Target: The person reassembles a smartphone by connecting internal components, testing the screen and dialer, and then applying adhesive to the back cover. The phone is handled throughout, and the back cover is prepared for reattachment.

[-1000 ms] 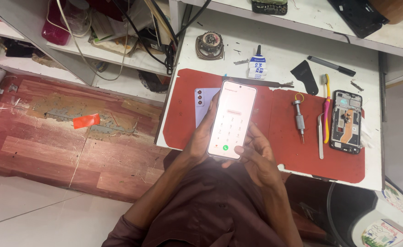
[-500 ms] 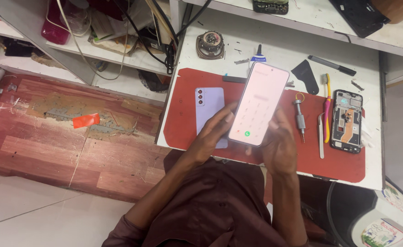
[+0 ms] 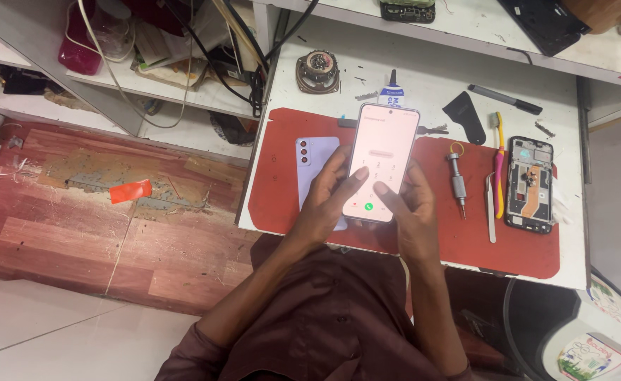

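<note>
A smartphone with a lit pale dial-pad screen is held upright over the red work mat. My left hand grips its left edge, thumb lying on the screen. My right hand cups the lower right side, its thumb touching the screen near the bottom. Beneath my left hand a lilac phone back cover lies flat on the mat, partly hidden.
On the mat's right lie a metal screwdriver, a pink and yellow toothbrush, tweezers and an opened phone frame. A glue bottle, a round speaker and a black pen rest on the white bench.
The phone has come back toward the mat's middle and straightened up. My left hand has left the lilac cover and taken the phone's left edge; both thumbs now lie on the screen.
</note>
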